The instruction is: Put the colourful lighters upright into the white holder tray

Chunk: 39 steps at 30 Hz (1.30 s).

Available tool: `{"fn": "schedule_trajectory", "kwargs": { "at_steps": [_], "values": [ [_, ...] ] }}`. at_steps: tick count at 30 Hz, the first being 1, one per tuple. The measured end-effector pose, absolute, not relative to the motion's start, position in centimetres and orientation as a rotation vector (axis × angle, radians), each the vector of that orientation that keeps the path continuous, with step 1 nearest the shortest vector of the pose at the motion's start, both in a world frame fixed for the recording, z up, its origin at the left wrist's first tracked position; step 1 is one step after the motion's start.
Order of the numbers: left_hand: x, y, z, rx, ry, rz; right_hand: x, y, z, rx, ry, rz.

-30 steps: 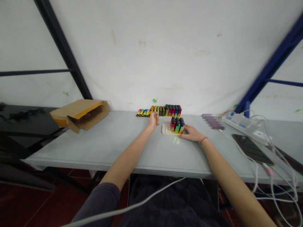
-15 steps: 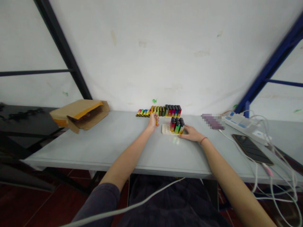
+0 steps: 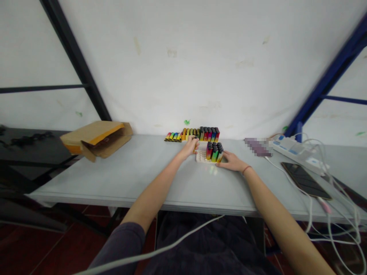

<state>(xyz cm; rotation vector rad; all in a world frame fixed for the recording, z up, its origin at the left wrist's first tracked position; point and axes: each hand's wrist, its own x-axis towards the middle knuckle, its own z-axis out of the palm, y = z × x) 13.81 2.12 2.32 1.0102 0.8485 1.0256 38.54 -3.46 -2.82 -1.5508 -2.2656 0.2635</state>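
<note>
A white tray (image 3: 200,156) at the far middle of the grey table (image 3: 137,175) holds a cluster of upright rainbow-coloured lighters (image 3: 215,151) on its right side. Behind it a row of more lighters (image 3: 195,134) lines the wall, some lying, some standing. My left hand (image 3: 190,147) is at the tray's left edge, fingers closed round a small lighter. My right hand (image 3: 233,161) rests on the table against the tray's right side, fingers spread.
An open cardboard box (image 3: 96,138) lies at the table's left back. On the right are a power strip (image 3: 295,150), a phone (image 3: 306,180) and several white cables (image 3: 338,206). A white cable (image 3: 160,248) crosses my lap.
My left hand has shifted right from the back row of lighters to the tray's left edge. My right hand has stayed put.
</note>
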Motion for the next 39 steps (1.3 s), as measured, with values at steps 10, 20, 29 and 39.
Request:
{"fn": "schedule_trajectory", "kwargs": {
  "at_steps": [10, 20, 29, 39],
  "values": [
    [12.6, 0.4, 4.9, 1.594, 0.644, 0.942, 38.9, -3.1, -3.2, -1.548, -2.269, 0.26],
    [13.8, -0.3, 4.1, 1.701, 0.667, 0.782, 38.9, -3.1, -3.3, -1.55, -2.253, 0.259],
    [14.1, 0.0, 2.9, 1.918, 0.675, 0.819, 38.8, -3.3, -3.0, -1.549, -2.254, 0.27],
    [13.8, 0.8, 2.3, 2.214, 0.719, 0.76, 39.1, -3.1, -3.4, -1.493, -2.222, 0.258]
  ]
}}
